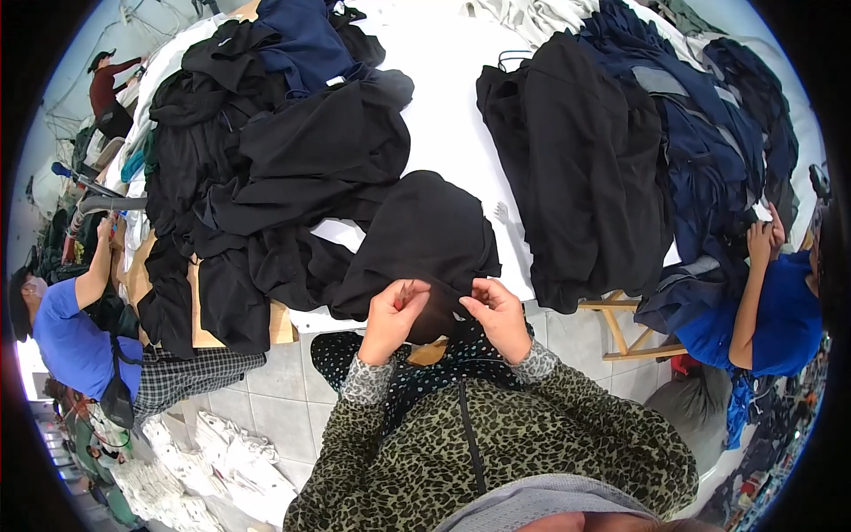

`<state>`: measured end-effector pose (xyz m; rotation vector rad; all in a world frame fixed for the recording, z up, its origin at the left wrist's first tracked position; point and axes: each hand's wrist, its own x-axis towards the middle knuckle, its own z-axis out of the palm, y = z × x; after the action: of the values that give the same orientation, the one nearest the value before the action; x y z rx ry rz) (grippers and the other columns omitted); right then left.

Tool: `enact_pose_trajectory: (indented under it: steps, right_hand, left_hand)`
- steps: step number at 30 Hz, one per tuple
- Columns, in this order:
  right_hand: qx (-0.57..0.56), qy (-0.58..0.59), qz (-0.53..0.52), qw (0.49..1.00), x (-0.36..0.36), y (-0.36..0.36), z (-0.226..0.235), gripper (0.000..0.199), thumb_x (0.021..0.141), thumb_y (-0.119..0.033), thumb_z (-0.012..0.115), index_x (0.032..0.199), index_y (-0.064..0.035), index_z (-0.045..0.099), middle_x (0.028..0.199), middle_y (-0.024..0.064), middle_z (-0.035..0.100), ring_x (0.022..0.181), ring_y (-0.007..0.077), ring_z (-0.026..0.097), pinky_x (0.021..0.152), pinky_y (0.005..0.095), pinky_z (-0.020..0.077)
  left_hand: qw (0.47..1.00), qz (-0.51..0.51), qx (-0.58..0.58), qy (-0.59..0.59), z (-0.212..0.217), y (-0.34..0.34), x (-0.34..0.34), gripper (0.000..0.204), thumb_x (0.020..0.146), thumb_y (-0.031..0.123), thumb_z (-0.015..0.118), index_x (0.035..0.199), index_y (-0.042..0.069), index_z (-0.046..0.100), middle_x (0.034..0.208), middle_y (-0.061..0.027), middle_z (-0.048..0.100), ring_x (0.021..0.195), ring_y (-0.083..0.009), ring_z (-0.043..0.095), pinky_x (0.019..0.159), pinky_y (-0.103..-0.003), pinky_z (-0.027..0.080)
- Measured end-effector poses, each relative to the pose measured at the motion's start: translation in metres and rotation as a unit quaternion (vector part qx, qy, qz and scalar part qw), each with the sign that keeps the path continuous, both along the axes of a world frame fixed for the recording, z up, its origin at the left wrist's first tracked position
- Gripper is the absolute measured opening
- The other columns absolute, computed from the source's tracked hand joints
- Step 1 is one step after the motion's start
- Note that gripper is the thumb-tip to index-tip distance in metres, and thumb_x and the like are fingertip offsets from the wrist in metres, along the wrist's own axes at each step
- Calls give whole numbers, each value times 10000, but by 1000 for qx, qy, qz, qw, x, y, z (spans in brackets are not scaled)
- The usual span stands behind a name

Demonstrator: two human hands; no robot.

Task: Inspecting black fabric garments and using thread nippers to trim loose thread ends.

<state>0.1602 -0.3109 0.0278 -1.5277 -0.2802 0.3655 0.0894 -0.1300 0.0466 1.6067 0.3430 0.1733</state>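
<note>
A black garment [425, 222] lies bunched at the table's near edge, and part of it hangs over that edge in front of me. My left hand [390, 321] is closed at the cloth's near side, with a small dark and reddish thing at its fingertips, too small to name. Just to the right, my right hand [498, 317] pinches the edge of the same garment between thumb and fingers. Both hands are a short way apart, with black cloth between them.
Black clothes [319, 151] are heaped on the left, with navy cloth [306, 44] behind. A stack of black garments [589, 168] lies to the right, beside navy garments [709, 160]. People in blue work at the left [84, 328] and right [780, 301]. White cloth [226, 461] lies on the tiled floor.
</note>
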Motion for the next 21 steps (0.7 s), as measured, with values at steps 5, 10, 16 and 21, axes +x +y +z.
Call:
enact_pose_trajectory:
  steps: [5,10,16,21]
  right_hand:
    - [49,48,91,993,-18,12,4,371,792,2,678,1145,24,567,904,16,552,775,68,542,686,214,461]
    - [14,26,151,988,-17,8,13,324,808,-14,663,1126,-15,603,895,19,572,779,70,554,696,210,462]
    - [5,-22,-19,1000,0,4,3,268,787,27,650,1049,10,598,923,35,539,773,88,538,726,218,454]
    - [-90,-146,-86,981,6,9,4,453,734,-28,688,1160,-38,537,1121,86,443,977,197,491,841,298,428]
  left_hand:
    - [995,-13,-98,-9,-2,-24,9,359,836,39,649,1172,-48,558,907,-6,601,760,-56,535,700,-195,459]
    - [964,98,-241,54,1,-7,-3,390,785,-6,668,1166,16,589,870,18,574,638,-32,518,480,-157,360]
    - [924,117,-364,1,-8,20,-20,429,777,-83,634,1188,0,540,901,-31,604,652,-74,549,446,-164,336]
    - [873,152,-456,-85,-13,33,-30,291,847,-10,593,1128,59,558,966,-18,587,848,-113,574,684,-263,453]
